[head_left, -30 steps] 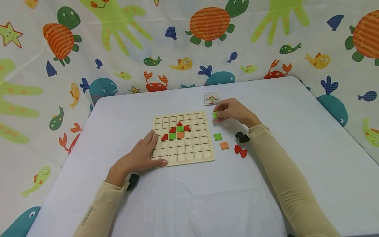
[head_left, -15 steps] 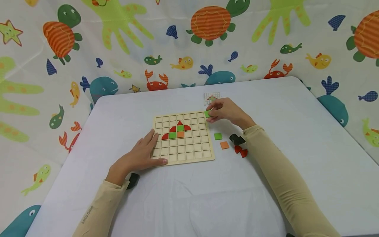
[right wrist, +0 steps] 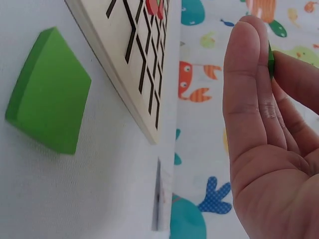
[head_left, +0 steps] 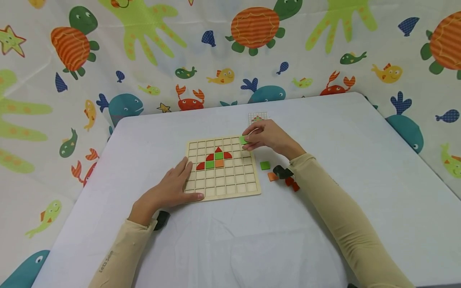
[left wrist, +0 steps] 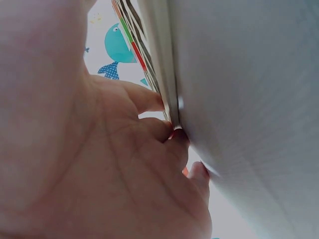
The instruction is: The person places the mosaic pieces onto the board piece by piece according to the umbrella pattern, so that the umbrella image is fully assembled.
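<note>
Head view: the left hand [head_left: 167, 189] lies spread on the grid board's [head_left: 240, 179] left edge, probably to steady it. Beyond, the right hand [head_left: 269, 138] pinches a green tile [head_left: 243, 140] over the far right corner, with open room toward the coloured pieces [head_left: 219, 156]. Behind lies a picture card [head_left: 257, 115].

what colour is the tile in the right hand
The tile is green, clearest in the head view.

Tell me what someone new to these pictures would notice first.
Probably the bright sea-animal cloth filling the background behind the white table. Next, the board on that table, with red, green and orange tiles near its middle. Then the right hand, pinching a green square over the board's far right corner.
</note>
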The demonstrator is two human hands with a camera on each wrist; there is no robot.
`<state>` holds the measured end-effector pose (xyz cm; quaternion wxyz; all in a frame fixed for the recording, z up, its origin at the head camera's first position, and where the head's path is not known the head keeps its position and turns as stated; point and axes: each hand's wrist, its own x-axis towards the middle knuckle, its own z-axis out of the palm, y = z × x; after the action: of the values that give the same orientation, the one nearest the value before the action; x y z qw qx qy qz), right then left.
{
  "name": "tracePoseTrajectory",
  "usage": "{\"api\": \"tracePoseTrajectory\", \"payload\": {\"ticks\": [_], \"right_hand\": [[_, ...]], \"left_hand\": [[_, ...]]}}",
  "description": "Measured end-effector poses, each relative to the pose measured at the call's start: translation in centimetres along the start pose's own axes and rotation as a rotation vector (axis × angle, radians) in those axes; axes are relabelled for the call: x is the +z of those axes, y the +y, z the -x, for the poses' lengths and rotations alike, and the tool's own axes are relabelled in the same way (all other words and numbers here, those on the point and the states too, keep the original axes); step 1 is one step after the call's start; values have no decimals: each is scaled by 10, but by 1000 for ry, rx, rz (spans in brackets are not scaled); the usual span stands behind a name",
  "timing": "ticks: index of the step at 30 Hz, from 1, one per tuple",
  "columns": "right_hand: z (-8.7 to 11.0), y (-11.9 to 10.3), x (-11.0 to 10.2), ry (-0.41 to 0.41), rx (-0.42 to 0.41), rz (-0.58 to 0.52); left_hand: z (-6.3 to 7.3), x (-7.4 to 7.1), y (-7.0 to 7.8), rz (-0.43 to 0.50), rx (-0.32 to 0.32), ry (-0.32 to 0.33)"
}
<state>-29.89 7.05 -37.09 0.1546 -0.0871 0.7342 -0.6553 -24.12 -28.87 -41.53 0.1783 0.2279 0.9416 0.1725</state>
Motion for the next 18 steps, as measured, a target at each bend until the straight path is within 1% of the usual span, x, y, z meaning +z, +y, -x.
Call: {"api": "tracePoseTrajectory", "payload": {"ticks": [5,8,18], "right_hand": [[-1,-2,8,-11,43,-8],[-1,-2,12,-15,55,-10],[-3,3,23,-25,49,-23]], "left_hand": [[0,0,1,1,-2,1],[1,0,2,1,-1,1],[1,-2,3,-3,7,-2]]}}
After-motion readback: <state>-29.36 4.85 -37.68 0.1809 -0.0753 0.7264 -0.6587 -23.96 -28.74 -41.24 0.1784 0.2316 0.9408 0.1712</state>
